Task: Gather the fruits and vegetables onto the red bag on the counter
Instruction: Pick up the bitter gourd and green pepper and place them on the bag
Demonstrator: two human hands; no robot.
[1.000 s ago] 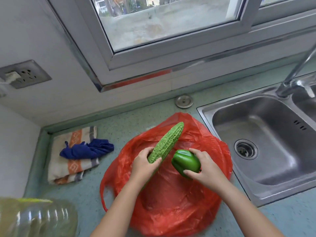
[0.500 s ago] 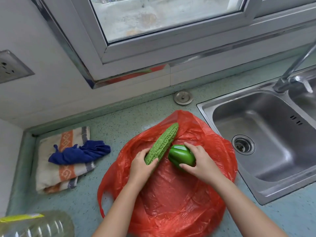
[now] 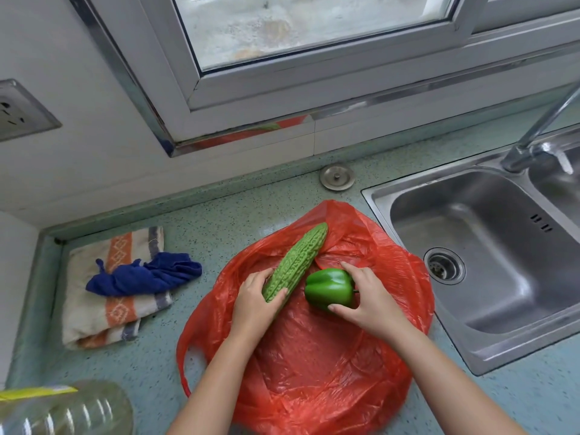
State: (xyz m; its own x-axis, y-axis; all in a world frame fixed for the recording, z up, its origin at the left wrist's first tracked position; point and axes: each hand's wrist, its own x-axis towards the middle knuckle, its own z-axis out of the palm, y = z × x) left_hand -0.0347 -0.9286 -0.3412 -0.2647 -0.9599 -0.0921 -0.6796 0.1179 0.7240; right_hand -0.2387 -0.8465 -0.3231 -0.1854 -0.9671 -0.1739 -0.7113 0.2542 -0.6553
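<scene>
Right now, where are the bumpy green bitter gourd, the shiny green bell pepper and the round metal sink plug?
bumpy green bitter gourd (image 3: 299, 257), head view, mid-body.
shiny green bell pepper (image 3: 329, 288), head view, top surface.
round metal sink plug (image 3: 337, 176), head view, centre knob.

Soft daylight from the window (image 3: 314, 26); sharp centre, edges bowed by wide-angle

Towels (image 3: 116, 287) crowd the bag's (image 3: 320, 365) left, sink (image 3: 489, 255) its right.
</scene>
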